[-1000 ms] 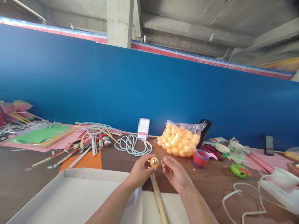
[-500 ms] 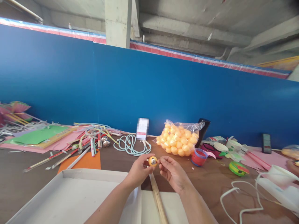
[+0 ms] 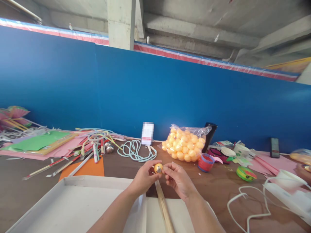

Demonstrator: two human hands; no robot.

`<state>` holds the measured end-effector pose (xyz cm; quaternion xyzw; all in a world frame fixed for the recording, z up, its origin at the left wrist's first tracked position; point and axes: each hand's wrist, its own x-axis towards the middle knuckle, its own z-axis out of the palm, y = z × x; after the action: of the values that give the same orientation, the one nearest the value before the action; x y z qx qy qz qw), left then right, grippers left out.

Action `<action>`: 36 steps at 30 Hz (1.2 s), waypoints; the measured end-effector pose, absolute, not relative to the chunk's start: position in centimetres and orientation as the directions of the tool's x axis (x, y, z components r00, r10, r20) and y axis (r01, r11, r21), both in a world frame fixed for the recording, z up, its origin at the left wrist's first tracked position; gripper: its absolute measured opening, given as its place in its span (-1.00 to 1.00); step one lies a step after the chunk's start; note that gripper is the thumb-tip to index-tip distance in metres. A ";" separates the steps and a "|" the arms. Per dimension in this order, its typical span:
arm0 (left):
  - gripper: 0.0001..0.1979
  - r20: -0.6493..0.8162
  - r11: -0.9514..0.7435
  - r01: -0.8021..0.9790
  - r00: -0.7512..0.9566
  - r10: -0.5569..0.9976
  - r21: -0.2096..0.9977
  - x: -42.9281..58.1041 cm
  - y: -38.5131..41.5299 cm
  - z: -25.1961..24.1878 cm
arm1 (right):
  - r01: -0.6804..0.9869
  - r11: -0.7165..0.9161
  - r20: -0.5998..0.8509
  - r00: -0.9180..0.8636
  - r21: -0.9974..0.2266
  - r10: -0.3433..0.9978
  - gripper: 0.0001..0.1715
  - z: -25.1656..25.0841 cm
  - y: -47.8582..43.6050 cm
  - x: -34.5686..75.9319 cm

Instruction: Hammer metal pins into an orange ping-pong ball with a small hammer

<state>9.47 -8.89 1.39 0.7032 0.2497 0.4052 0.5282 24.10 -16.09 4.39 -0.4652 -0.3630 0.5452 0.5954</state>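
Observation:
An orange table tennis ball (image 3: 155, 165) with a shiny silver patch on its front sits between the thumb and fingers of my left hand (image 3: 144, 180). Close against the ball's right side is my right hand (image 3: 178, 180), its thumb and forefinger pinched together; what they hold, if anything, is too small to make out. Below the hands lies a bundle of thin wooden sticks (image 3: 164, 207), pointing toward me. A clear bag of orange balls (image 3: 186, 145) stands behind the hands.
A white box lid (image 3: 80, 207) lies at front left, near orange paper (image 3: 97, 166). Behind are a pale blue cord (image 3: 136, 152) and a red tape roll (image 3: 206, 162). A green tape measure (image 3: 246, 174) and white cable (image 3: 257, 215) lie right. Another person's hand (image 3: 302, 173) shows at the edge.
My right hand has moved slightly left, so its pinched fingertips now meet the ball's side. My left hand still holds the ball in nearly the same place.

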 end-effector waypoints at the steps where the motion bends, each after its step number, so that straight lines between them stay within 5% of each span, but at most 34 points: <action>1: -0.55 0.311 -0.325 -0.073 0.543 0.780 0.943 9.5 -8.9 1.4 | -0.303 -0.029 -0.076 0.145 -0.952 0.986 -0.78 4.3 -16.1 24.1; 36: -0.55 0.268 -0.254 -0.108 0.578 0.770 0.961 9.4 -9.1 1.9 | -0.311 -0.048 -0.097 0.145 -0.949 0.985 -0.78 4.1 -16.1 24.2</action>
<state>9.40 -9.06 1.86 0.6884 0.2407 0.3910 0.5615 24.21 -16.09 4.13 -0.4727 -0.3563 0.5482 0.5909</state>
